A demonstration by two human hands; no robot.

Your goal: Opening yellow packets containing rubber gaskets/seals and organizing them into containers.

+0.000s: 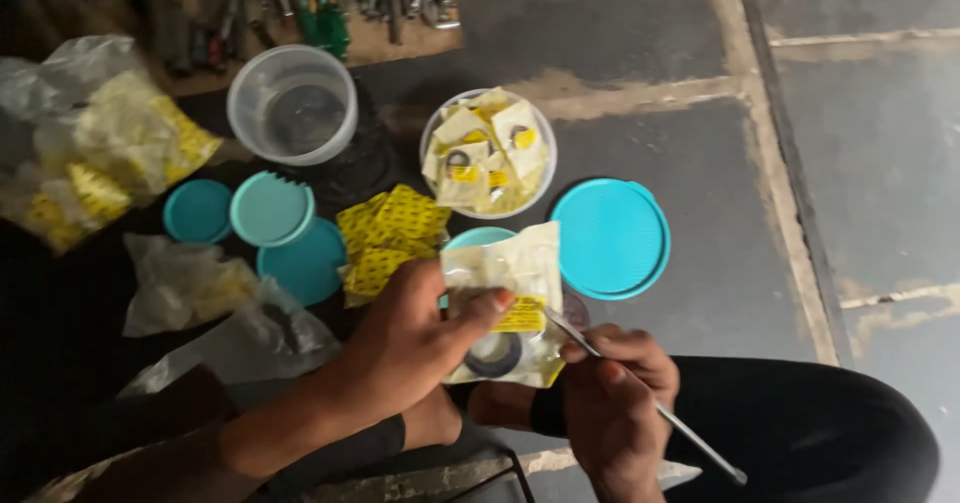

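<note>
My left hand (415, 338) grips a clear plastic packet (505, 298) with a yellow label and a black ring inside, thumb pressed over its front. My right hand (610, 393) holds a thin metal tool (660, 408), its tip touching the packet's right edge. Both hands hover above my legs near the floor. A white bowl (433, 128) just beyond holds several similar packets with yellow labels.
An empty clear tub (292, 103) stands at the back left. Teal lids (610, 238) (272, 208) (197, 210) lie around. Yellow sachets (390, 233) and plastic bags (100, 143) sit left. Hand tools (320, 3) lie at the top. My dark-clothed knee (820, 423) is at lower right.
</note>
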